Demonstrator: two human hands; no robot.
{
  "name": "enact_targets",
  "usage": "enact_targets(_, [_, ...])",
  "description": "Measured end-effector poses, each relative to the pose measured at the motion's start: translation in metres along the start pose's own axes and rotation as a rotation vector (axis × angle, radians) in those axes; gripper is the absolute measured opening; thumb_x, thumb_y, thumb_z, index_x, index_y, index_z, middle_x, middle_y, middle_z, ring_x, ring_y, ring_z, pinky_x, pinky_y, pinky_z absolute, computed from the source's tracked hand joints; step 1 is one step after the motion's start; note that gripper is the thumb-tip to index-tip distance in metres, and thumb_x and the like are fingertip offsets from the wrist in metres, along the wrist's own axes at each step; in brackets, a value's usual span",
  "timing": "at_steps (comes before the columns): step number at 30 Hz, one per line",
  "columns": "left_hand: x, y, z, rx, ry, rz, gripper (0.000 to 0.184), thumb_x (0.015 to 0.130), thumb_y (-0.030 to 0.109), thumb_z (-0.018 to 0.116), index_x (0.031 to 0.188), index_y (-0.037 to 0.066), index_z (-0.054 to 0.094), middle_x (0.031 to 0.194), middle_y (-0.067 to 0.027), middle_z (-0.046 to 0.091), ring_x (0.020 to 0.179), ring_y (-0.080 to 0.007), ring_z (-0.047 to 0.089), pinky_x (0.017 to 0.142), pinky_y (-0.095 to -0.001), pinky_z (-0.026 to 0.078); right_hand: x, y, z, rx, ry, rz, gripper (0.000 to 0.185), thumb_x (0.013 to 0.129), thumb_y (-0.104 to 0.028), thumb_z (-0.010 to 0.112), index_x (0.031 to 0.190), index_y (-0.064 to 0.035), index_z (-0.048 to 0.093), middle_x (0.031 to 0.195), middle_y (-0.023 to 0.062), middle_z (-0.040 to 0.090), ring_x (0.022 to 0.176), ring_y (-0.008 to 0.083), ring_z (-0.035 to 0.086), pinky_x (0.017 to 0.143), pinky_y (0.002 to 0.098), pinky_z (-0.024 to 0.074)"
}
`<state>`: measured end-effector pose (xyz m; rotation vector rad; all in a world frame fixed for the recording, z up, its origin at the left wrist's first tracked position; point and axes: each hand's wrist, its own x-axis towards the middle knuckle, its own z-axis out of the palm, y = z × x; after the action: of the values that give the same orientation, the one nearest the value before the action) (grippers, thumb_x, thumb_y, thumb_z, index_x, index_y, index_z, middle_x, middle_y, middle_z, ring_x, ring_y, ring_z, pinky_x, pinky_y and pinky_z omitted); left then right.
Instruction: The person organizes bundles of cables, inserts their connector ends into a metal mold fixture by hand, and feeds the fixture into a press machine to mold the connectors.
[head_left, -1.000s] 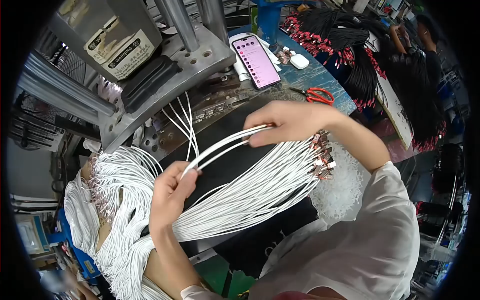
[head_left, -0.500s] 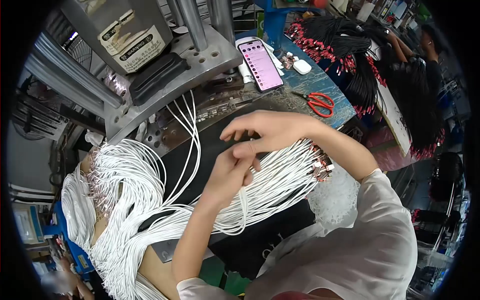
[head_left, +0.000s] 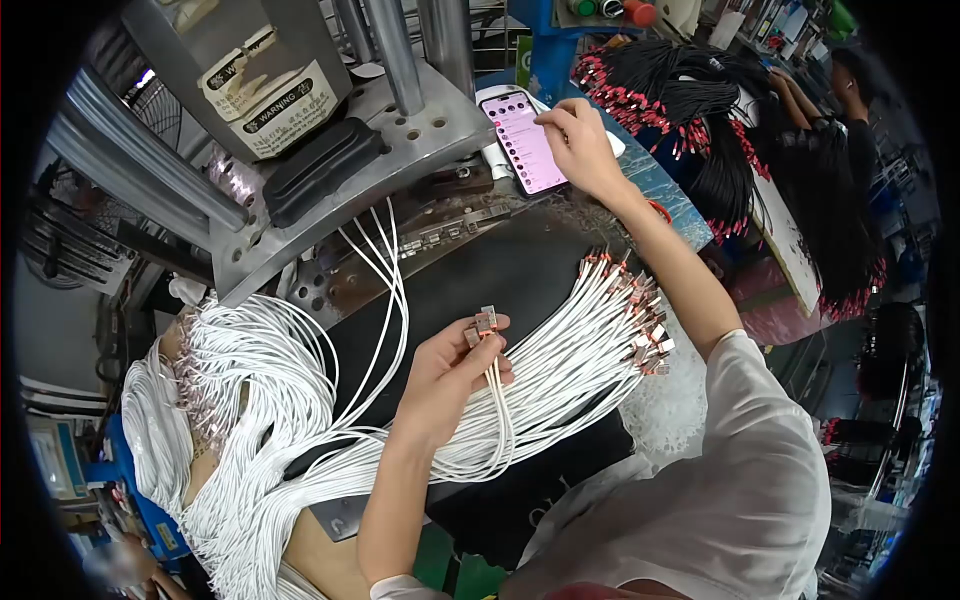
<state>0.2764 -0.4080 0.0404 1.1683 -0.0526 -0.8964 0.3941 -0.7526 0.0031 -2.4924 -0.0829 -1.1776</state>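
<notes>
Left hand (head_left: pixel 445 375) grasps white cables (head_left: pixel 499 405) below their metal connectors (head_left: pixel 487 320), which point away from the wearer, long axis fore-and-aft; right hand (head_left: pixel 582 142), unclenched, reaches over phone (head_left: pixel 522 150).

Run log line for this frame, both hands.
left hand: holding white cables with metal connectors | right hand: over pink-screened rectangular phone, contact unclear | white cable bundle: lying across black surface

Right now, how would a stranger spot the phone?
Start at the big metal machine with the WARNING label, upper left. Just right of its thick plate, the person's right hand hangs over the phone. Its lit, pinkish screen sets it apart from the bare metal plate and white cables nearby.
</notes>
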Motion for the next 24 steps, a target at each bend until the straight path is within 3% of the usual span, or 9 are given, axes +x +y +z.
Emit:
enact_targets(11, [0.003, -0.002, 0.0, -0.047, 0.01, 0.017, 0.024, 0.101, 0.009, 0.065, 0.122, -0.002, 0.064, 0.1, -0.0052, 0.066, 0.081, -0.0133, 0.064, 0.075, -0.0307, 0.056, 0.0, -0.009, 0.008, -0.143, -0.018, -0.079, 0.016, 0.093, -0.009, 0.065, 0.107, -0.0062, 0.073, 0.112, 0.0157, 0.061, 0.101, 0.0378, 0.056, 0.089, 0.046, 0.0458])
enact_targets(14, [0.004, -0.004, -0.001, 0.003, 0.028, 0.065, 0.02, 0.1, 0.008, 0.067, 0.117, -0.002, 0.067, 0.097, -0.0047, 0.067, 0.08, -0.0131, 0.064, 0.074, -0.0302, 0.056, 0.001, -0.04, -0.02, 0.048, -0.091, 0.01, 0.016, 0.095, -0.013, 0.063, 0.106, -0.0059, 0.073, 0.112, 0.0168, 0.062, 0.105, 0.0392, 0.057, 0.091, 0.0459, 0.0463])
enact_targets(17, [0.006, -0.008, 0.0, 0.061, 0.064, 0.121, 0.017, 0.099, 0.006, 0.068, 0.113, -0.003, 0.069, 0.095, -0.0052, 0.069, 0.08, -0.0137, 0.066, 0.074, -0.0294, 0.057, 0.004, -0.097, -0.052, 0.424, -0.91, 0.073, 0.026, 0.098, -0.014, 0.061, 0.116, 0.0024, 0.067, 0.123, 0.0177, 0.061, 0.114, 0.0381, 0.056, 0.099, 0.043, 0.0448])
enact_targets(19, [0.006, -0.008, 0.0, 0.082, 0.1, 0.14, 0.016, 0.098, 0.005, 0.069, 0.112, -0.002, 0.069, 0.094, -0.006, 0.07, 0.081, -0.0146, 0.068, 0.075, -0.0294, 0.058, -0.018, -0.121, -0.035, 0.108, -0.829, -0.222, 0.037, 0.098, -0.019, 0.062, 0.123, 0.0086, 0.061, 0.127, 0.0213, 0.06, 0.118, 0.0393, 0.055, 0.102, 0.0427, 0.0442])
enact_targets(20, [0.006, -0.008, 0.0, 0.079, 0.114, 0.145, 0.017, 0.098, 0.005, 0.069, 0.112, -0.002, 0.069, 0.095, -0.0065, 0.07, 0.081, -0.0152, 0.069, 0.076, -0.0296, 0.058, -0.023, -0.127, -0.024, 0.076, -0.834, -0.272, 0.044, 0.096, -0.022, 0.064, 0.124, 0.0103, 0.057, 0.119, 0.0227, 0.06, 0.115, 0.0393, 0.056, 0.101, 0.0462, 0.0444])
enact_targets(23, [0.005, -0.008, 0.001, 0.054, 0.146, 0.17, 0.017, 0.098, 0.005, 0.067, 0.114, -0.003, 0.068, 0.096, -0.0083, 0.072, 0.081, -0.0161, 0.07, 0.077, -0.0302, 0.06, -0.03, -0.138, -0.003, -0.088, -0.801, -0.229, 0.037, 0.091, -0.021, 0.069, 0.115, 0.0055, 0.058, 0.109, 0.0214, 0.058, 0.112, 0.0391, 0.056, 0.099, 0.0494, 0.0441])
enact_targets(24, [0.005, -0.008, 0.001, 0.045, 0.155, 0.177, 0.017, 0.099, 0.006, 0.067, 0.114, -0.003, 0.068, 0.096, -0.0085, 0.072, 0.081, -0.0158, 0.07, 0.077, -0.0302, 0.06, -0.03, -0.138, 0.004, -0.041, -0.736, -0.211, 0.029, 0.086, -0.015, 0.072, 0.105, 0.0011, 0.057, 0.103, 0.0208, 0.055, 0.107, 0.0418, 0.057, 0.092, 0.0534, 0.0466])
